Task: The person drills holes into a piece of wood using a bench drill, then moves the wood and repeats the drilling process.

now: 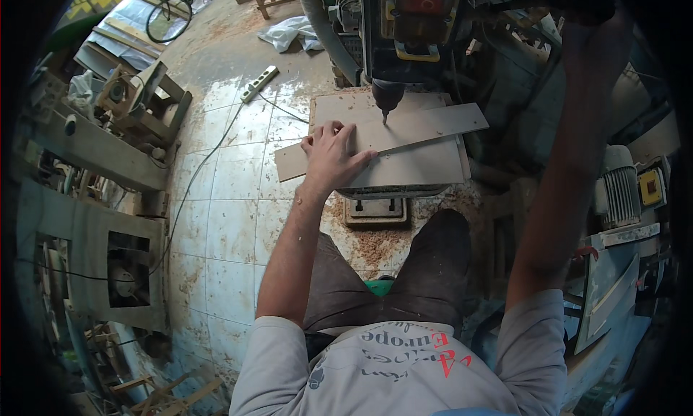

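Observation:
A long, narrow wooden board (433, 126) lies at a slant across the flat backing board (417, 167) on the drill press table. My left hand (337, 155) grips its left part, fingers spread over the top and thumb along the near edge. Just right of the fingers, the drill bit (385, 116) hangs from the chuck (387, 94), its tip at or just above the board's face; contact is hard to judge. High at the right, in shadow, my right hand (598, 37) is closed around the dark feed lever (525, 6) of the drill press.
The switch box (422, 15) faces me above the chuck. Sawdust (381, 248) lies around the press base (376, 211). A power strip (260, 84) and its cable cross the tiled floor. Machine frames (92, 243) stand left; an electric motor (617, 186) sits right.

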`<state>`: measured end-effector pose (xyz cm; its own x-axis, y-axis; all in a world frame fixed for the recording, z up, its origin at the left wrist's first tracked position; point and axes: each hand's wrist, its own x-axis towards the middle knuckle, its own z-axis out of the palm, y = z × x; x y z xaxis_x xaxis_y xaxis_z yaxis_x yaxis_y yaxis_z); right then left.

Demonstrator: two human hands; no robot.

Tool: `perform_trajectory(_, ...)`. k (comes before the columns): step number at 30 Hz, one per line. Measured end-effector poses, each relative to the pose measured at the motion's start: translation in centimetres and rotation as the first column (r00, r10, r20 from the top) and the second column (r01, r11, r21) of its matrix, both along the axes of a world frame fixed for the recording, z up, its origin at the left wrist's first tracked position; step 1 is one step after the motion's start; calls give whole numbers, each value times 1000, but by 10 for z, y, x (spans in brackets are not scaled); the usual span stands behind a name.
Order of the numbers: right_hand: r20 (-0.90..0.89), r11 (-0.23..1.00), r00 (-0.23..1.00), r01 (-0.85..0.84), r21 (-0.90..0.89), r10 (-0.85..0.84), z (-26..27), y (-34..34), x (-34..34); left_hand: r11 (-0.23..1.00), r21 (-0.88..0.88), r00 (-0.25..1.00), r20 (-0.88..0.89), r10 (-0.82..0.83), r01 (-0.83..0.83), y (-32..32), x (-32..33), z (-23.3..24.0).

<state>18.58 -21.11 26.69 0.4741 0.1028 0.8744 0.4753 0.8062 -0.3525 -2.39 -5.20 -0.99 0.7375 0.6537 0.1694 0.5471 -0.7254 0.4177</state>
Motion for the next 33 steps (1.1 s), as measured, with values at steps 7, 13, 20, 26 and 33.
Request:
perform_trajectory(7, 30, 1000, 1000, 2, -10, -2, -7, -3, 0, 1000, 13, 1000, -22, -7, 7, -1, 1, 1)
perform_trajectory(13, 30, 997, 998, 61, 41, -62, -11, -4, -2, 1000, 20, 1000, -18, -3, 3, -1, 1, 0)
perform_trajectory(20, -166, 922, 914, -383, -54, 370, -15, -43, 79, 1000, 16, 1000, -24, -13, 14, -3, 4, 2)
perform_trajectory(26, -179, 989, 973, -148, 4, 146, -58, -46, 18, 1000, 18, 1000, -20, 5, -5, -3, 0, 0)
perform_trajectory(33, -66, 939, 938, -337, 66, 341, -96, -61, 12, 1000, 25, 1000, -30, -5, 5, -3, 2, 2)
